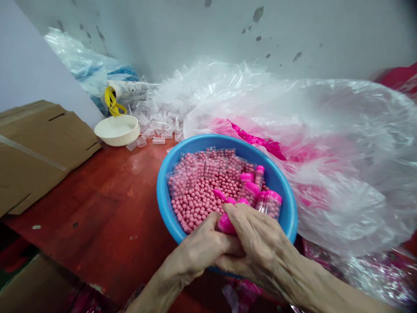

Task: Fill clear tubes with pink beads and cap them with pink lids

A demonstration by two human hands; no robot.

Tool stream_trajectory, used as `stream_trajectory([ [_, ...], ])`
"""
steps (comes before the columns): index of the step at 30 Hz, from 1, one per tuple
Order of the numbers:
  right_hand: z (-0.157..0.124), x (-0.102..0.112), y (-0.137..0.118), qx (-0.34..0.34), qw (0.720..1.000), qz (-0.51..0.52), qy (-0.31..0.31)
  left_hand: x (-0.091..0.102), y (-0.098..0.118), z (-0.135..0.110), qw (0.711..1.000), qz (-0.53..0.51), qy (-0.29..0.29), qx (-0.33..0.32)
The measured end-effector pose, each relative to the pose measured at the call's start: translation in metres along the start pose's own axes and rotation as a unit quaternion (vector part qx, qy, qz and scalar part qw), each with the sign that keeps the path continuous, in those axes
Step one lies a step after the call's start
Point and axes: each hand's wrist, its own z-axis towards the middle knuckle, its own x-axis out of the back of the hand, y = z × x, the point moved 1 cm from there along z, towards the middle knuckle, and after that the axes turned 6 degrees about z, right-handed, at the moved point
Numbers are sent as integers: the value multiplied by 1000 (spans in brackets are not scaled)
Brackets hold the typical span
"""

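Note:
A blue plastic basin on the red table holds many small pink beads, several clear bags of beads, and small clear vials with pink caps. Both my hands meet over the basin's near rim. My left hand is closed around a pink-capped vial. My right hand is closed over the same vial, its fingers on the pink cap. The vial's body is mostly hidden by my fingers.
A large clear plastic bag with pink contents lies to the right. A heap of empty clear vials is behind the basin. A cream bowl with a yellow strap sits far left. A cardboard box lies at left.

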Motion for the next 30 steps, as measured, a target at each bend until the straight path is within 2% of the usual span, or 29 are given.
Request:
stream_trajectory([
  [3, -4, -7, 2, 7, 1000, 19, 9, 1, -2, 4, 1000, -2, 23, 3],
  [9, -7, -19, 14, -4, 998, 64, 5, 0, -3, 9, 997, -20, 54, -56],
  [13, -12, -19, 14, -19, 996, 72, 44, 1, -4, 8, 997, -15, 15, -73],
  [17, -17, -9, 16, -14, 991, 78, 106, 2, -5, 7, 996, 16, -21, -83],
  [20, -23, 5, 27, -87, 985, 86, 124, 5, -8, 8, 994, 37, 1, -108],
  [23, -33, 20, 45, -211, 972, 67, 80, 7, -10, 10, 982, 68, 69, -163],
  [24, -37, 24, 51, -230, 970, 43, 58, 8, -10, 10, 976, 78, 96, -178],
  [26, -46, 29, 59, -214, 977, -18, 7, 8, -11, 9, 967, 99, 136, -193],
  [28, -54, 30, 63, -129, 989, -73, -21, 6, -10, 8, 961, 122, 151, -197],
  [30, -61, 25, 64, -31, 992, -118, -20, 5, -9, 8, 957, 147, 154, -196],
])
